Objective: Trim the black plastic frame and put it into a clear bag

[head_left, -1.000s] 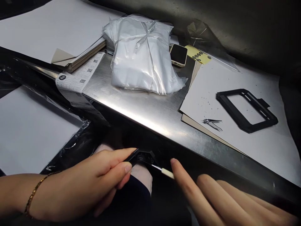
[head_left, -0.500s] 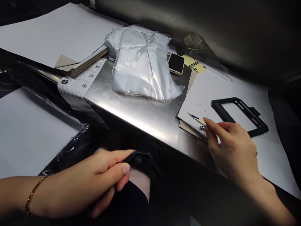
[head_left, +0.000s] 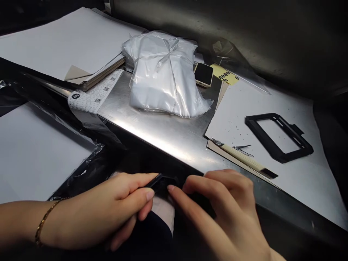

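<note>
My left hand (head_left: 119, 210) pinches a dark plastic piece (head_left: 157, 181) by its edge, low in front of me; most of that piece is lost in shadow. Close by on its right is my right hand (head_left: 223, 210), thumb and fingers apart and nothing held in them. Whether its fingertips touch the piece, I cannot tell. A craft knife (head_left: 241, 158) with a pale handle lies along the near edge of the white sheet (head_left: 293, 192). Beside it are small metal tweezers or blades (head_left: 243, 148), too small to make out. A black plastic frame (head_left: 265, 139) rests flat on that sheet.
Clear bags tied in a bundle (head_left: 165, 79) sit mid-table. Behind them are a phone (head_left: 203, 75) and yellow stickers (head_left: 228, 76). A stack of white sheets (head_left: 73, 47) and a label strip (head_left: 87, 99) are at left. Dark scraps dot the right sheet.
My right hand has laid the craft knife down on the sheet's near edge and moved left and toward me, beside the dark piece. My left hand keeps its grip.
</note>
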`<control>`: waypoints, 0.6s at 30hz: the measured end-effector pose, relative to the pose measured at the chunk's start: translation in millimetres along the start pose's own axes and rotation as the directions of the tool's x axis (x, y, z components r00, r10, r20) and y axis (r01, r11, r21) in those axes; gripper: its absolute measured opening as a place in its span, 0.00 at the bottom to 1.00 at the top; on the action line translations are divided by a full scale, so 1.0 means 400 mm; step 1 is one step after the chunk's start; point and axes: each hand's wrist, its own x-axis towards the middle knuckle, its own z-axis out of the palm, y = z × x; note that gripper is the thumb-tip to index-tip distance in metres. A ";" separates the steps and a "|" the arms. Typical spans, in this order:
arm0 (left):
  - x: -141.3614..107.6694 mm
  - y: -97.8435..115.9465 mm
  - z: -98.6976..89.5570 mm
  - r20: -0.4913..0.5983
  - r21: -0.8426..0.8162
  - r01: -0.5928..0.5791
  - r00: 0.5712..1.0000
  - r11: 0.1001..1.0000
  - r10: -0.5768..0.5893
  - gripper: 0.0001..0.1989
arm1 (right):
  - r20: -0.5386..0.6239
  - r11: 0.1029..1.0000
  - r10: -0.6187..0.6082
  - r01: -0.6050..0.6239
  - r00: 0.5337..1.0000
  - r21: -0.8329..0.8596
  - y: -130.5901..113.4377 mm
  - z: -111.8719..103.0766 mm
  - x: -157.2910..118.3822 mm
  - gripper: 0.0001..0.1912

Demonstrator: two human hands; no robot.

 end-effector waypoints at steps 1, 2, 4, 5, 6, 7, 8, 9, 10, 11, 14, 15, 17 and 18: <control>0.000 0.002 0.000 0.008 0.014 -0.003 1.000 1.000 0.003 0.18 | 0.003 1.000 -0.024 0.024 1.000 0.018 -0.001 0.006 0.006 0.10; -0.001 0.003 -0.001 0.013 0.030 -0.012 1.000 0.999 0.012 0.18 | 0.007 0.998 -0.063 0.062 0.998 0.029 0.000 0.010 0.012 0.10; -0.004 0.006 -0.005 0.027 0.063 -0.031 0.999 0.998 0.029 0.18 | 0.069 0.994 -0.108 0.106 0.992 0.022 0.001 0.014 0.024 0.13; -0.006 0.006 -0.007 0.038 0.080 -0.041 0.999 0.996 0.038 0.19 | 0.084 0.993 -0.119 0.118 0.989 0.016 0.000 0.014 0.030 0.15; -0.008 0.006 -0.009 0.039 0.094 -0.051 0.998 0.994 0.048 0.19 | 0.088 0.992 -0.127 0.127 0.988 0.009 -0.003 0.013 0.035 0.16; -0.009 0.005 -0.011 0.041 0.105 -0.057 0.998 0.993 0.053 0.19 | 0.093 0.991 -0.135 0.135 0.986 0.006 -0.007 0.012 0.039 0.17; -0.010 0.004 -0.011 0.040 0.113 -0.057 0.998 0.992 0.052 0.20 | 0.090 0.990 -0.138 0.139 0.986 -0.001 -0.010 0.012 0.042 0.17; -0.010 0.002 -0.011 0.035 0.115 -0.049 0.998 0.992 0.045 0.20 | 0.098 0.990 -0.139 0.140 0.985 -0.005 -0.014 0.012 0.043 0.16; -0.011 0.000 -0.010 0.025 0.112 -0.041 0.999 0.993 0.038 0.20 | 0.102 0.991 -0.134 0.135 0.986 -0.003 -0.016 0.013 0.043 0.15; -0.010 -0.001 -0.009 0.021 0.108 -0.036 0.999 0.994 0.034 0.20 | 0.112 0.991 -0.135 0.136 0.985 -0.001 -0.018 0.016 0.042 0.14; -0.007 -0.004 -0.006 0.019 0.098 -0.044 0.999 0.994 0.042 0.19 | 0.072 0.987 -0.157 0.158 0.985 -0.009 -0.019 0.034 0.033 0.11; -0.005 -0.004 -0.006 0.022 0.092 -0.054 0.998 0.994 0.052 0.19 | 0.053 0.984 -0.174 0.175 0.983 -0.015 -0.018 0.040 0.028 0.10; -0.003 -0.004 -0.008 0.039 0.083 -0.068 0.997 0.994 0.065 0.18 | 0.029 0.985 -0.175 0.175 0.984 0.015 -0.016 0.046 0.018 0.07; -0.003 -0.003 -0.010 0.046 0.078 -0.072 0.997 0.994 0.069 0.18 | 0.023 0.987 -0.149 0.148 0.989 0.057 -0.014 0.043 0.013 0.06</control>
